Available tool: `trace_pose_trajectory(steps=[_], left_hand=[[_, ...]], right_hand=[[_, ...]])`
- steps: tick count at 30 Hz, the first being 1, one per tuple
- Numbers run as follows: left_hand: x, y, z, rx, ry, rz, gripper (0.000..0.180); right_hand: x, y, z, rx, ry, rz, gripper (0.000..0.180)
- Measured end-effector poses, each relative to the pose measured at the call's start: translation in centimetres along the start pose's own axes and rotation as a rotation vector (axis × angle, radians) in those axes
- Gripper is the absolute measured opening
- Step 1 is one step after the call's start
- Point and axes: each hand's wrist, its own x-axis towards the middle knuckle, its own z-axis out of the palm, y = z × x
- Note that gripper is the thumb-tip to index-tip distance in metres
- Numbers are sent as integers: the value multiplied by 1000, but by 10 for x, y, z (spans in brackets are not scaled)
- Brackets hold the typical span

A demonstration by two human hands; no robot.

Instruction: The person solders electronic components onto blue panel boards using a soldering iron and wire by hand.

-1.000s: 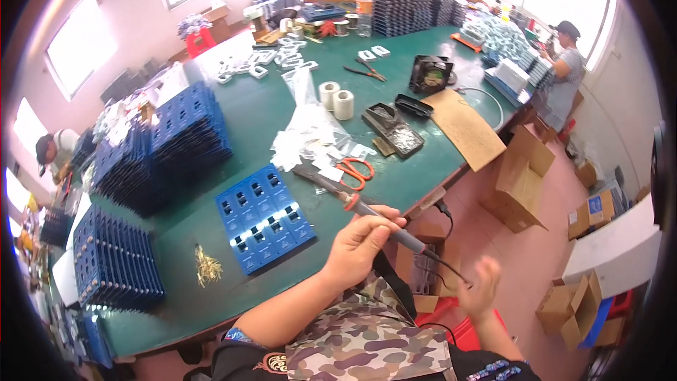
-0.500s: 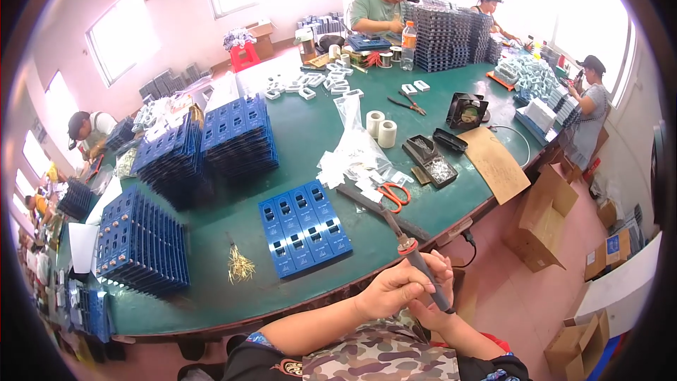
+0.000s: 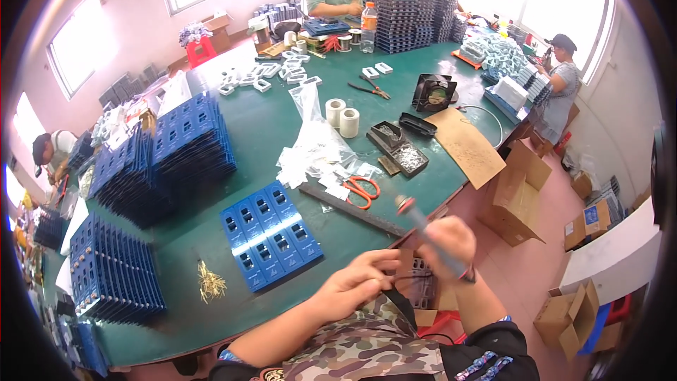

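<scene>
Where both hands held the iron (image 3: 420, 223) half a second ago, only the right hand (image 3: 453, 245) grips it now, its fingers closed around the grey handle. The left hand (image 3: 361, 281) sits apart, fingers bent close together; whether they pinch anything, I cannot tell. That probably leaves it free to assist the work. Raised near the edge of the surface (image 3: 255, 130), the iron tilts, its collar reddish, its tip too blurred to make out.
</scene>
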Motion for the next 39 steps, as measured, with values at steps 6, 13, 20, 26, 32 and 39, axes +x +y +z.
trace_pose_trajectory(steps=[6, 13, 20, 26, 32, 39], left_hand=[[-61, 8, -45, 69, 133, -26, 17], [-70, 4, -50, 321, 103, -73, 15], [-68, 9, -51, 335, 91, -129, 14], [-64, 14, -50, 355, 68, -153, 14], [-66, 14, -51, 358, 72, -153, 14], [-65, 14, -49, 356, 70, -157, 14]], right_hand=[[-9, 61, 5, 394, 291, 829, 22], [-13, 99, 31, 64, 82, 497, 17], [-1, 98, 36, 8, -57, 316, 20], [-23, 90, 19, 154, 243, 787, 10], [-2, 103, 29, 531, 484, 1202, 22], [8, 109, 47, 353, 409, 1149, 25]])
